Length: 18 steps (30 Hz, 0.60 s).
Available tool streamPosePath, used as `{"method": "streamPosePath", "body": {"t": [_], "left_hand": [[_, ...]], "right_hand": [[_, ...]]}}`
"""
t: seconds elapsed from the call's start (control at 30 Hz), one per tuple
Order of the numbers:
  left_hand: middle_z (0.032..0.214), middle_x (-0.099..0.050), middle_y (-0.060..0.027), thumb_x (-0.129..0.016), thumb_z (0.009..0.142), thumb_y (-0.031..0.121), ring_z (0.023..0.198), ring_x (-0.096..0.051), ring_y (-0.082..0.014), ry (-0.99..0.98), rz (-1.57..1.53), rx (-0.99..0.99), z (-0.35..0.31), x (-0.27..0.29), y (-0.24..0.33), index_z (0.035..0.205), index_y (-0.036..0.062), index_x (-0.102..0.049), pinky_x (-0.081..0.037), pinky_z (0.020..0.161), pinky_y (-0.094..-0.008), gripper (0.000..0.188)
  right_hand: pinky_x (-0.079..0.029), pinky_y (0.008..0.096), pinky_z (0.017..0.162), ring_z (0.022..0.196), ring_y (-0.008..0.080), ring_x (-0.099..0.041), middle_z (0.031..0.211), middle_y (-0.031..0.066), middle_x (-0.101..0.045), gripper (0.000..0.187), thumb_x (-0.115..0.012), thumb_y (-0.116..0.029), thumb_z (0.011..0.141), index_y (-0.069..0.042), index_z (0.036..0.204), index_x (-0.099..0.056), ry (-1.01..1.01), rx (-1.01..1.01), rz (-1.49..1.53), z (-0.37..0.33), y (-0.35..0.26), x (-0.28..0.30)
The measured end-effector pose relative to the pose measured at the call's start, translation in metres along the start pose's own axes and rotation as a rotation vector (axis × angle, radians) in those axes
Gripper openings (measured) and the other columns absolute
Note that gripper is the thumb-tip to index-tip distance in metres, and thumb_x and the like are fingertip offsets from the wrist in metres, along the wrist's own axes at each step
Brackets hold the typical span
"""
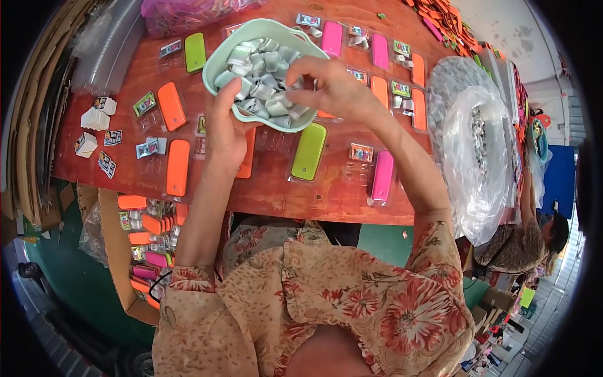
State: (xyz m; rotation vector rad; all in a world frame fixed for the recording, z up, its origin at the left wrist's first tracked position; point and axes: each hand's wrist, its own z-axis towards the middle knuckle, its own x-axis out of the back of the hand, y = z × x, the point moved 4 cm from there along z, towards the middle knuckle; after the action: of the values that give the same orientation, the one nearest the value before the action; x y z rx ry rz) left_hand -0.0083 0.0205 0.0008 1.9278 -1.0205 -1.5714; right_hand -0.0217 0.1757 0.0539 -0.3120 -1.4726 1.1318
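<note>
My left hand [225, 129] grips the near rim of a pale green bowl [221, 58] and holds it tilted above the red-brown table [276, 188]. The bowl is filled with several small silver-wrapped packets [260, 78]. My right hand [330, 88] reaches into the bowl from the right, its fingertips pinched on one of the silver packets. Under and around the bowl lie clear blister trays holding orange [178, 166], lime green [309, 151] and pink [382, 176] oblong cases.
A clear plastic bag [477, 157] with more packets sits at the table's right end. A cardboard box [116, 251] of packed cases stands below the table's left edge. Small white boxes [94, 118] lie far left. Another person [527, 239] sits at right.
</note>
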Motion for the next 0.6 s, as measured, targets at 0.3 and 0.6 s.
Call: {"method": "streamPosePath", "body": {"t": [0.3, 0.6], "left_hand": [[0.103, -0.054, -0.0056, -0.046, 0.081, 0.023, 0.088, -0.056, -0.0166, -0.087, -0.014, 0.025, -0.01, -0.009, -0.022, 0.111, 0.0046, -0.044, -0.048, 0.072, -0.0324, 0.036], [0.096, -0.057, -0.004, -0.047, 0.079, 0.027, 0.083, -0.057, -0.0144, -0.047, 0.016, -0.035, -0.009, -0.015, 0.0, 0.105, 0.0085, -0.049, -0.049, 0.064, -0.0296, 0.031]], "right_hand": [[-0.043, 0.0348, 0.062, 0.073, 0.0282, -0.053, 0.081, 0.0125, -0.051, 0.025, -0.061, -0.007, 0.067, -0.003, 0.089, -0.05, -0.115, 0.118, -0.279, -0.031, -0.031, -0.01], [-0.037, 0.0227, 0.047, 0.055, 0.0077, -0.048, 0.069, 0.0006, -0.053, 0.013, -0.06, -0.008, 0.072, -0.005, 0.084, -0.058, 0.211, 0.11, 0.032, -0.027, -0.026, 0.003]]}}
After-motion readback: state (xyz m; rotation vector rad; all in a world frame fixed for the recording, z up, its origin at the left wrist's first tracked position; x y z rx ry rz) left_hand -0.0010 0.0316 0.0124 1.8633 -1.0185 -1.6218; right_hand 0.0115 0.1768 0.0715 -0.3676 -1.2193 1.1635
